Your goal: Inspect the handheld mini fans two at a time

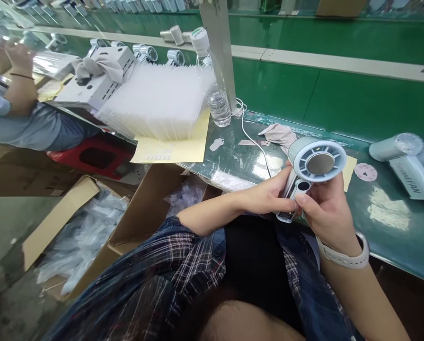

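Observation:
A light blue handheld fan (320,163) is held between both hands above the front edge of the green bench. My left hand (274,192) closes on its handle from the left, thumb laid across the lower part. Around the other side, my right hand (327,208) grips it below the round head, its thumb beside the dark round spot on the handle. Some of my fingers are hidden behind the fan. Behind it lie a crumpled grey cloth (279,136) and a white cable (249,135).
A water bottle (215,90) stands by the post, beside a stack of clear plastic sleeves (162,99). Fan boxes (414,177) sit at right. Below left, a carton (87,237) holds plastic bags. A co-worker's arm (22,85) is at far left.

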`<state>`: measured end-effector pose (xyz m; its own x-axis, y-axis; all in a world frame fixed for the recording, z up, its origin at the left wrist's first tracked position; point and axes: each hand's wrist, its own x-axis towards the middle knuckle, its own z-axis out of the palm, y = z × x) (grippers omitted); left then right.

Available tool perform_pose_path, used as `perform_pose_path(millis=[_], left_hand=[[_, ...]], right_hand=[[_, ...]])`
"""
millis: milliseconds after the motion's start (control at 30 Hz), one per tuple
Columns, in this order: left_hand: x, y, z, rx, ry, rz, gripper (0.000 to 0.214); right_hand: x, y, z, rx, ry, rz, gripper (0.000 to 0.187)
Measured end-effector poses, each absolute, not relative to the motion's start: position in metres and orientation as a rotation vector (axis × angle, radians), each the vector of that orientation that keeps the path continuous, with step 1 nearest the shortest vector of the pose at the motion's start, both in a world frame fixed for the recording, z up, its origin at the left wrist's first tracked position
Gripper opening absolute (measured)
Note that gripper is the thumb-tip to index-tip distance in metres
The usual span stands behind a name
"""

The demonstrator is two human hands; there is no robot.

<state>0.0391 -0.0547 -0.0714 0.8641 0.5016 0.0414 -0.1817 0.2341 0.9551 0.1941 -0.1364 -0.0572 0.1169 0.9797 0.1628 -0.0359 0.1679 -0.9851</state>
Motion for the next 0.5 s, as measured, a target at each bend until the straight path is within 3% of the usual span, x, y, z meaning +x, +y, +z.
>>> perform_pose_path(millis=[133, 500], left_hand=[[0.0391, -0.056, -0.0756, 1.14, 0.239, 0.415, 0.069], [0.0406, -0.0561, -0.0819, 1.205, 0.294, 0.46, 0.073]], right_hand=[[0.1953, -0.1365, -0.0602, -1.137, -1.11, 1.138, 0.089], [0.1872, -0.1348, -0.0643, -1.129, -1.091, 1.032, 0.086]])
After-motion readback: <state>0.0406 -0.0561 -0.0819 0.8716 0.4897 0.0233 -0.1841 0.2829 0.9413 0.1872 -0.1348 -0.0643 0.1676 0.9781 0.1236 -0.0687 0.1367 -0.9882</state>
